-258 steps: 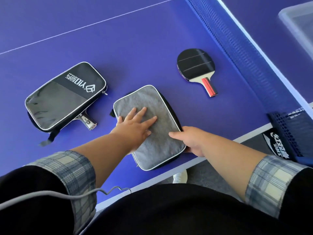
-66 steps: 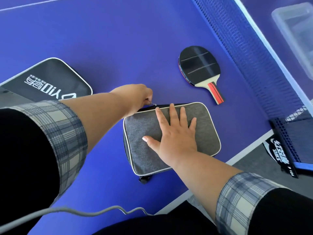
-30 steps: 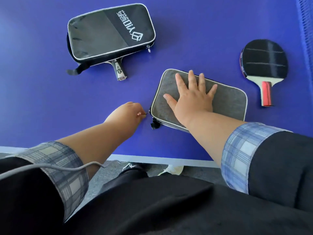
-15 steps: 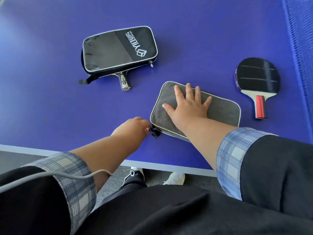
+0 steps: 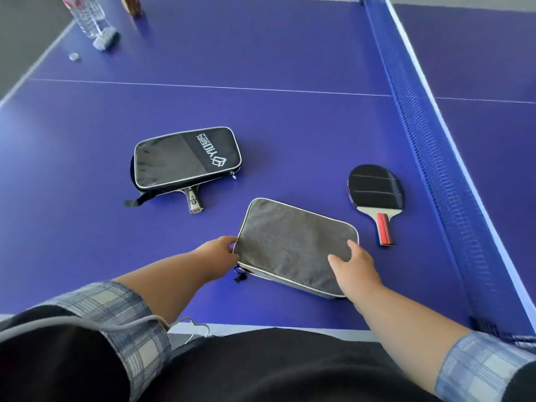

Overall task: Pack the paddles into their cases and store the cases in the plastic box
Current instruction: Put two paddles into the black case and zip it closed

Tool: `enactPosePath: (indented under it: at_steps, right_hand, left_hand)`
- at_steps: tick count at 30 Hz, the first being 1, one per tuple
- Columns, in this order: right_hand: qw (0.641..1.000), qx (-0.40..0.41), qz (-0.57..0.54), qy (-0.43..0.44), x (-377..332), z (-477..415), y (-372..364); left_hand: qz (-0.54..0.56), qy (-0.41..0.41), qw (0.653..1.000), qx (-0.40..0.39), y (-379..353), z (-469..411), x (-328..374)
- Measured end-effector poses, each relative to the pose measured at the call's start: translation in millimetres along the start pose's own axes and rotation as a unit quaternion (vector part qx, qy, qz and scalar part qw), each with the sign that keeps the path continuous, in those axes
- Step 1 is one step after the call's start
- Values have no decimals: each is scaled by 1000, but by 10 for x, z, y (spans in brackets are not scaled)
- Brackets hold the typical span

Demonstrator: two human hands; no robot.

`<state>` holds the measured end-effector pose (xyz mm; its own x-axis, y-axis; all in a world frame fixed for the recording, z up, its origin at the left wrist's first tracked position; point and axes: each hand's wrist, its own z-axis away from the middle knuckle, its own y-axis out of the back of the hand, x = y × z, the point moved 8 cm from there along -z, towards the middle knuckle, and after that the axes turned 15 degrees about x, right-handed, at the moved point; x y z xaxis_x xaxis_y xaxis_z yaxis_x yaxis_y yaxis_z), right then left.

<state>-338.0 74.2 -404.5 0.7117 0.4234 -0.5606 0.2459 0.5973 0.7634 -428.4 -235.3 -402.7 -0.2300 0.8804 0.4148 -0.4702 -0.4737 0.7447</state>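
A grey paddle case (image 5: 293, 245) lies on the blue table near the front edge, its lid down. My left hand (image 5: 217, 252) grips its left edge. My right hand (image 5: 355, 265) holds its right front corner, thumb on top. To the right lies a loose paddle (image 5: 375, 192) with black rubber and a red-striped handle. At the back left sits a black case (image 5: 185, 161) with a second paddle's handle (image 5: 193, 201) sticking out of its front side. The plastic box is out of view.
The blue net (image 5: 429, 158) runs along the right side of the table half. A clear water bottle (image 5: 92, 18) and its cap (image 5: 74, 56) stand at the far left corner. A grey cable (image 5: 185, 322) hangs over my lap.
My right hand has lifted off the flat top of the grey case and moved to its right corner. My left hand has left the zipper pull and taken the left edge.
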Motion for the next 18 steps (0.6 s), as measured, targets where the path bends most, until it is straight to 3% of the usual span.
enactPosePath:
  at_steps: [5,11,18]
  right_hand:
    - [1000,19,15,5,-104,-38,46]
    - [986,70,52,143,-867,127,-50]
    - [979,7,17,203,-1940,501,-862]
  left_hand:
    - [-10,1,1000,-2,125,44,-59]
    - [52,29,992,110,781,-131,-507]
    - [124,77,966,214,1612,-469,-1366]
